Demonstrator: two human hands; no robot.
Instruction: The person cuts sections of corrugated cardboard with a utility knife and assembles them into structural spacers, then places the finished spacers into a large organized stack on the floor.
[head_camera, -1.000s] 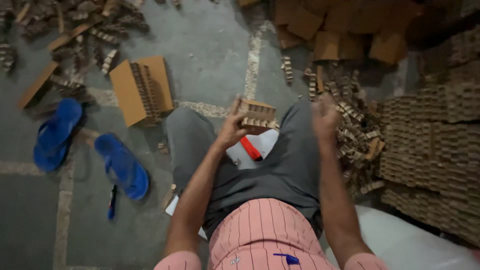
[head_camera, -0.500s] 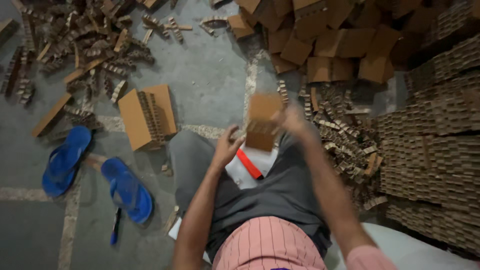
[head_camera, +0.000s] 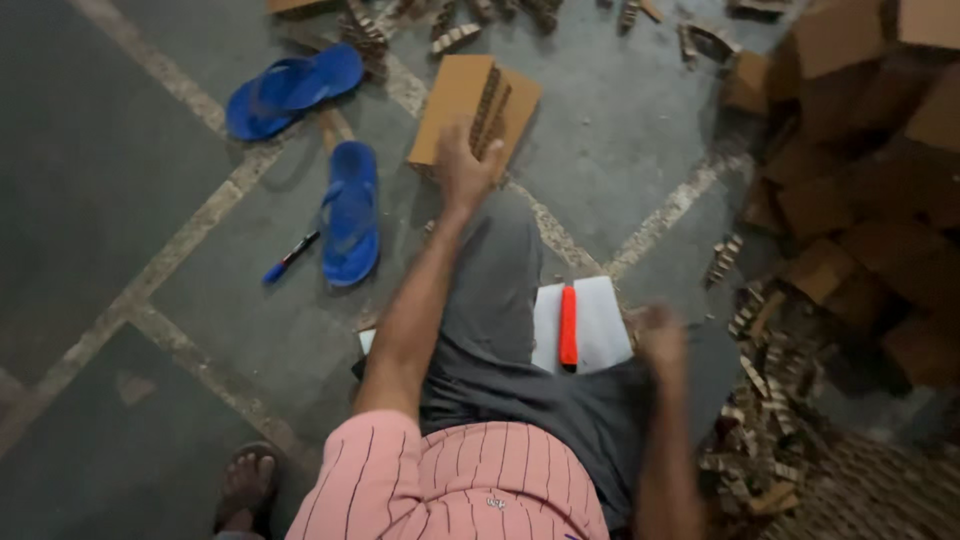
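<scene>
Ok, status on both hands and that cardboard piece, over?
Left hand on the flat cardboard piece on the floor, grip unclear. Right hand blurred near lap, apparently empty. Blue sandals lie just left.

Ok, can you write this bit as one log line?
left hand: on cardboard piece | right hand: blurred, by lap | orange marker: on white paper

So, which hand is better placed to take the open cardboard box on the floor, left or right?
Left. The left hand already reaches the open cardboard box, fingers at its near edge. The right hand is blurred, low beside the knee, far from the box.
</scene>
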